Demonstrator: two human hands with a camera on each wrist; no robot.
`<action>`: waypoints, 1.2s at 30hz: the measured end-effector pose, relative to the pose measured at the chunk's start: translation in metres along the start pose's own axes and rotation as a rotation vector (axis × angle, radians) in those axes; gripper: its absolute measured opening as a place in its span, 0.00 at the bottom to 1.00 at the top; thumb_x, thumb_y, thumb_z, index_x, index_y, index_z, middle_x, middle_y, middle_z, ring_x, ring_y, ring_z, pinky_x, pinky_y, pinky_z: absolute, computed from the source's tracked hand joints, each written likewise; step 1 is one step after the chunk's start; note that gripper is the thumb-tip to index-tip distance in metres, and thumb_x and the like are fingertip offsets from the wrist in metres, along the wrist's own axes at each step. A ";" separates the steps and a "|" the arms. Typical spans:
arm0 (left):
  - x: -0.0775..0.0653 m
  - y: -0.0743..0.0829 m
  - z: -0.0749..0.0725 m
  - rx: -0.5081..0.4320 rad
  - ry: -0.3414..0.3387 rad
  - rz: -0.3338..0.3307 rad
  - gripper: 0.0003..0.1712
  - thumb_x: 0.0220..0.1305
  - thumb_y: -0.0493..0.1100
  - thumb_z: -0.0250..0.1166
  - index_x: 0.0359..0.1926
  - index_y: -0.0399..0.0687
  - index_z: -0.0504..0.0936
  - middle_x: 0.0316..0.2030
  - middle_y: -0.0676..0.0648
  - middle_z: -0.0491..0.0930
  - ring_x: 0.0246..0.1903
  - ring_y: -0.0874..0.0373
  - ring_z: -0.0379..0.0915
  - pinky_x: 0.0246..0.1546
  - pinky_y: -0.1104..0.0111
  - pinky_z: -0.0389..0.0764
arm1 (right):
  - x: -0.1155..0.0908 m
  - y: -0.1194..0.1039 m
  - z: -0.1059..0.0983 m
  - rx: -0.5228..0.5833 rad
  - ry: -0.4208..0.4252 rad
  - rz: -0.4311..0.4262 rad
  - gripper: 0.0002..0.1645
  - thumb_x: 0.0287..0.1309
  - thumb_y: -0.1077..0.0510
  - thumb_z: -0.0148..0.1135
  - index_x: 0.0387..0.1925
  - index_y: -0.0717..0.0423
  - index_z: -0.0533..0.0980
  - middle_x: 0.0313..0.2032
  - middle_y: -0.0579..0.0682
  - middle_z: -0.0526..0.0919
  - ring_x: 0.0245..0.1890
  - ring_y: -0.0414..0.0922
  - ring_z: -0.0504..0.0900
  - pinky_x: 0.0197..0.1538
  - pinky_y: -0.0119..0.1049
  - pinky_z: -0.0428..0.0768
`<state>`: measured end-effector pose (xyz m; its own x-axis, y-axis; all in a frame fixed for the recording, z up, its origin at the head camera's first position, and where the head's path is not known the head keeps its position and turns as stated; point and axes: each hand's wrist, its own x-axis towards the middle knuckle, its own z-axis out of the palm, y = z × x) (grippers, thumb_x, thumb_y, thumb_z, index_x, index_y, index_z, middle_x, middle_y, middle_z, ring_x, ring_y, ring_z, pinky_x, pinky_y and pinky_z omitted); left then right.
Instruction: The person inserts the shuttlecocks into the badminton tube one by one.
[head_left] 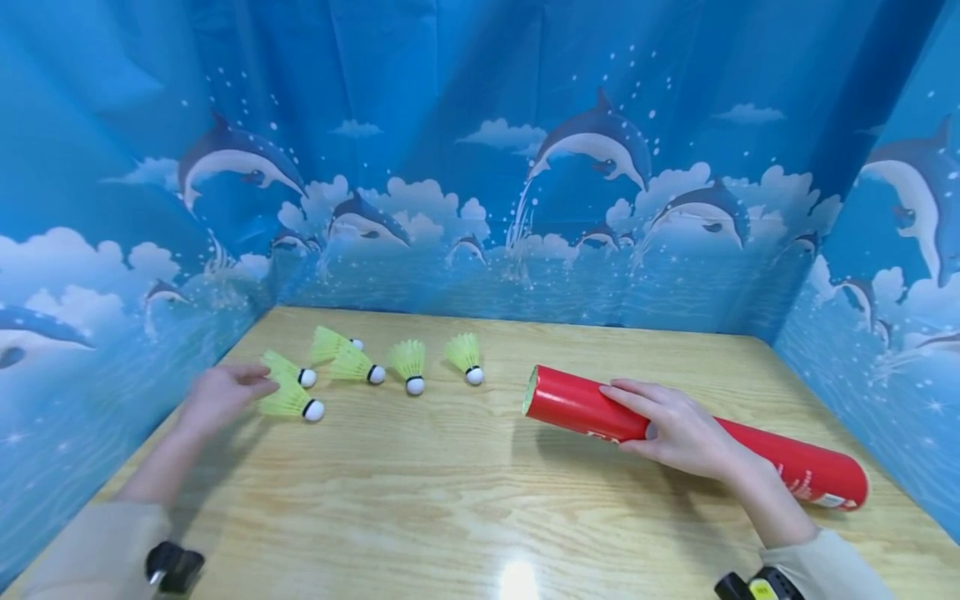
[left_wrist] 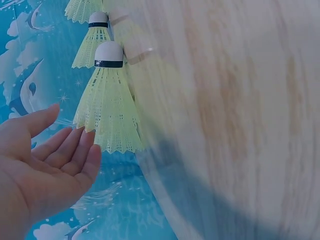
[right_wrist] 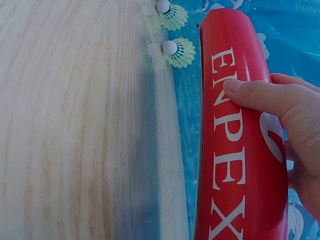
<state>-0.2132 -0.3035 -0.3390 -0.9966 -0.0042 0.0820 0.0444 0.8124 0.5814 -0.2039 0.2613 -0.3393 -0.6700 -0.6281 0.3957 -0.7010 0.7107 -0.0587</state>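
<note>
A blue backdrop (head_left: pixel 480 75) printed with leaping dolphins, clouds and waves stands round the far, left and right edges of a pale wood-grain table (head_left: pixel 420 492). Six yellow-green shuttlecocks (head_left: pixel 407 363) with white bases and dark bands lie towards the far left corner. Four are bunched near the left edge, some overlapping in view, and two lie apart to their right; most bases face the near edge or the right.

The left hand (head_left: pixel 225 396) reaches in from the left edge, fingers loosely bent and thumb apart, at the skirt of the nearest shuttlecock; whether it touches, I cannot tell. The right hand (head_left: pixel 686 429) grips a red tube (head_left: pixel 577 404) around its middle, thumb on the near side. Lettered "ENPEX" in white, the tube slants across the right half, one end near the right edge, its open end facing the shuttlecocks.
</note>
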 end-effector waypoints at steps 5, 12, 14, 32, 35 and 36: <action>0.001 -0.003 0.003 0.029 0.010 0.060 0.27 0.63 0.45 0.60 0.51 0.22 0.73 0.50 0.24 0.70 0.53 0.27 0.61 0.50 0.43 0.67 | 0.000 -0.001 -0.001 0.002 0.000 0.003 0.50 0.30 0.55 0.80 0.61 0.49 0.69 0.55 0.54 0.74 0.48 0.51 0.74 0.40 0.46 0.80; 0.003 -0.005 0.005 0.054 0.043 0.091 0.22 0.59 0.41 0.61 0.44 0.21 0.77 0.42 0.26 0.76 0.48 0.29 0.67 0.46 0.46 0.71 | 0.000 0.000 0.000 0.001 -0.002 0.006 0.50 0.30 0.54 0.80 0.61 0.49 0.69 0.55 0.53 0.74 0.48 0.50 0.74 0.40 0.45 0.80; 0.003 -0.005 0.006 0.054 0.049 0.094 0.21 0.58 0.40 0.62 0.43 0.22 0.77 0.40 0.27 0.78 0.45 0.30 0.70 0.43 0.48 0.73 | 0.000 0.001 0.001 -0.003 0.004 -0.002 0.50 0.29 0.55 0.80 0.61 0.49 0.69 0.55 0.53 0.74 0.48 0.50 0.74 0.39 0.45 0.80; 0.004 0.025 0.018 -0.047 0.017 0.053 0.20 0.62 0.43 0.60 0.46 0.28 0.78 0.44 0.30 0.77 0.43 0.35 0.72 0.40 0.51 0.74 | 0.001 0.002 0.001 -0.004 -0.004 0.005 0.49 0.31 0.56 0.80 0.61 0.49 0.69 0.54 0.54 0.74 0.47 0.51 0.75 0.39 0.47 0.79; 0.005 0.033 0.024 -0.073 0.023 0.067 0.19 0.61 0.43 0.60 0.45 0.29 0.79 0.44 0.30 0.77 0.43 0.36 0.72 0.41 0.50 0.74 | 0.002 0.002 0.001 -0.006 -0.008 0.005 0.49 0.31 0.56 0.80 0.61 0.50 0.69 0.54 0.54 0.74 0.48 0.51 0.75 0.40 0.47 0.79; 0.006 0.036 0.025 -0.078 0.023 0.071 0.19 0.62 0.43 0.60 0.45 0.29 0.79 0.45 0.31 0.77 0.44 0.36 0.72 0.41 0.50 0.74 | 0.002 0.002 0.001 -0.006 -0.011 0.008 0.50 0.31 0.56 0.80 0.61 0.50 0.69 0.54 0.54 0.74 0.48 0.51 0.74 0.40 0.47 0.79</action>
<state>-0.2192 -0.2596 -0.3380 -0.9890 0.0375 0.1434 0.1210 0.7631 0.6348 -0.2070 0.2612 -0.3396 -0.6785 -0.6255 0.3853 -0.6940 0.7178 -0.0568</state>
